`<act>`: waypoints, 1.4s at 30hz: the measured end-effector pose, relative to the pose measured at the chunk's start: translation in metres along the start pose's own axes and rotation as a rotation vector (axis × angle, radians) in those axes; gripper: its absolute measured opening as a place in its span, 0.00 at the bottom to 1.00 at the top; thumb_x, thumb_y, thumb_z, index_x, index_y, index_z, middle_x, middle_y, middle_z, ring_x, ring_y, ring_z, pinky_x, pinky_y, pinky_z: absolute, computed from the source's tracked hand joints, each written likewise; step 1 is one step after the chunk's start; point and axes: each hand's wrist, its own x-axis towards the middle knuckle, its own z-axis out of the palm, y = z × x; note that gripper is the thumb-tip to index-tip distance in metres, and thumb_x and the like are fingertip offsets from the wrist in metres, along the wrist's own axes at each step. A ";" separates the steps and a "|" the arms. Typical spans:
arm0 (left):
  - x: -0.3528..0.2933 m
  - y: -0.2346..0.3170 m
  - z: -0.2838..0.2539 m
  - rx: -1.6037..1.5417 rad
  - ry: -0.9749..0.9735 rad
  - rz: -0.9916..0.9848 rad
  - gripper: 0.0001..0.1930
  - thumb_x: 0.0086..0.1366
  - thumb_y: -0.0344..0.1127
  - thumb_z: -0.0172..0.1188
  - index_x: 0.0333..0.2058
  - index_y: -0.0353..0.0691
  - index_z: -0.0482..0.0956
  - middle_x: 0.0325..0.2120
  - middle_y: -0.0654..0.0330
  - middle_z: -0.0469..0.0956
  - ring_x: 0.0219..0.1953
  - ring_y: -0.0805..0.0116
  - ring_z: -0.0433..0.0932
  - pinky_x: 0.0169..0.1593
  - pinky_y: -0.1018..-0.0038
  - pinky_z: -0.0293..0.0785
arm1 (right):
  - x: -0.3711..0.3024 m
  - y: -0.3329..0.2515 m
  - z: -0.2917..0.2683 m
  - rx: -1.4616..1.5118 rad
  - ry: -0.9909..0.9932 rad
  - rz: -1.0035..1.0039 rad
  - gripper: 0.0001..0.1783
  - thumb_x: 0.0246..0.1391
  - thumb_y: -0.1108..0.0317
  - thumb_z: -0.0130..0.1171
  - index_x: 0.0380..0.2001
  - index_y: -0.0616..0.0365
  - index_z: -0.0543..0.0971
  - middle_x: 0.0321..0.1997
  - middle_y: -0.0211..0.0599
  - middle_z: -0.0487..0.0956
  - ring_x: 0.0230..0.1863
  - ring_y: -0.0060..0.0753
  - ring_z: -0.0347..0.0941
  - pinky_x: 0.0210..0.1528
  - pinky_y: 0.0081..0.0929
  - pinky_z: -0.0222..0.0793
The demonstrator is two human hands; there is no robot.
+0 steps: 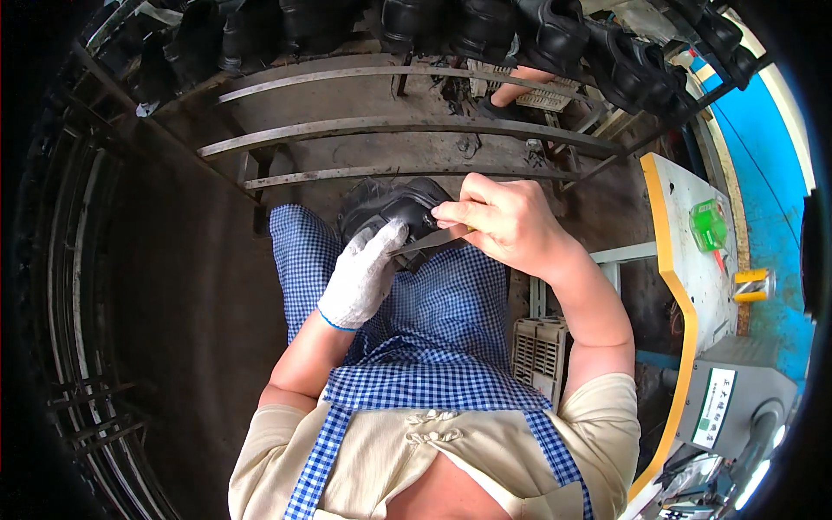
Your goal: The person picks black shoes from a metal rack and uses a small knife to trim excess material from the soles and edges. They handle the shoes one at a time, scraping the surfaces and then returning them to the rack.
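A black shoe rests in my lap, on a blue checked apron. My left hand, in a white knitted glove with a blue cuff edge, is closed on the shoe's near side, thumb on top. My bare right hand is at the shoe's right end, thumb and forefinger pinched together against its edge. From under those fingers a thin grey blade, like a knife's, runs left along the shoe toward the gloved fingers. The blade's handle is mostly hidden inside my right hand.
Beyond my knees stands a metal rack with several rails; a row of black shoes lines its top. A yellow-edged table at the right carries a green container and a grey machine. A plastic crate stands below. Another person's leg shows behind the rack.
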 end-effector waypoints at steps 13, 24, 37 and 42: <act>0.005 0.000 0.003 -0.071 -0.113 -0.041 0.16 0.71 0.37 0.54 0.53 0.36 0.76 0.47 0.58 0.80 0.49 0.68 0.78 0.51 0.75 0.73 | -0.013 -0.001 0.010 0.071 0.064 0.103 0.12 0.43 0.76 0.69 0.33 0.52 0.81 0.28 0.28 0.71 0.24 0.27 0.76 0.24 0.27 0.71; 0.001 -0.003 0.015 -0.135 -0.096 -0.091 0.19 0.70 0.39 0.56 0.55 0.35 0.74 0.50 0.57 0.78 0.53 0.67 0.76 0.58 0.69 0.71 | -0.036 0.013 0.041 0.419 0.265 0.275 0.06 0.59 0.69 0.64 0.36 0.58 0.77 0.29 0.29 0.67 0.28 0.25 0.65 0.30 0.24 0.64; 0.007 -0.015 0.016 -0.077 0.013 0.089 0.17 0.71 0.36 0.55 0.54 0.33 0.74 0.48 0.57 0.78 0.51 0.69 0.76 0.56 0.73 0.71 | -0.036 0.011 0.046 0.328 0.303 0.341 0.25 0.49 0.62 0.74 0.49 0.56 0.78 0.41 0.29 0.72 0.30 0.20 0.63 0.30 0.18 0.62; 0.004 -0.009 0.029 -0.033 0.038 0.121 0.16 0.72 0.37 0.55 0.53 0.33 0.75 0.45 0.61 0.79 0.46 0.74 0.75 0.52 0.76 0.70 | -0.036 0.001 0.044 0.373 0.347 0.402 0.38 0.45 0.55 0.76 0.58 0.55 0.73 0.43 0.33 0.70 0.29 0.18 0.62 0.29 0.17 0.62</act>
